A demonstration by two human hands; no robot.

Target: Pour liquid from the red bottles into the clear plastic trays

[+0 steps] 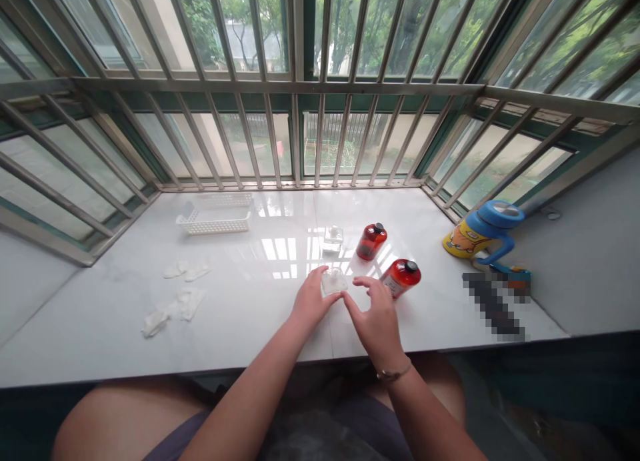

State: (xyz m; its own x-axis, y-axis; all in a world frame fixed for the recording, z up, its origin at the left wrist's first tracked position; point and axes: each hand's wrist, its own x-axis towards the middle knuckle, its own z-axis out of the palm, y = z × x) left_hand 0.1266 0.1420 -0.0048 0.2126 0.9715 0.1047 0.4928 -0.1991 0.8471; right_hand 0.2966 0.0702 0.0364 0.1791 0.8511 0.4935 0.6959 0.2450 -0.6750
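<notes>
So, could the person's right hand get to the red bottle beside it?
Probably yes: the right hand lies right next to the red bottle, and nothing seems to stand between them.

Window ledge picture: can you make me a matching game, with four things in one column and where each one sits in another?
Things:
1. White plastic basket
2. Crumpled white tissues
3. Small clear square object
4. Blue-and-yellow cup

Places:
A. Between the left hand and right hand
B. Far right
C. Back left
D. Front left

Pairs: 1-C, 2-D, 3-A, 4-B
</notes>
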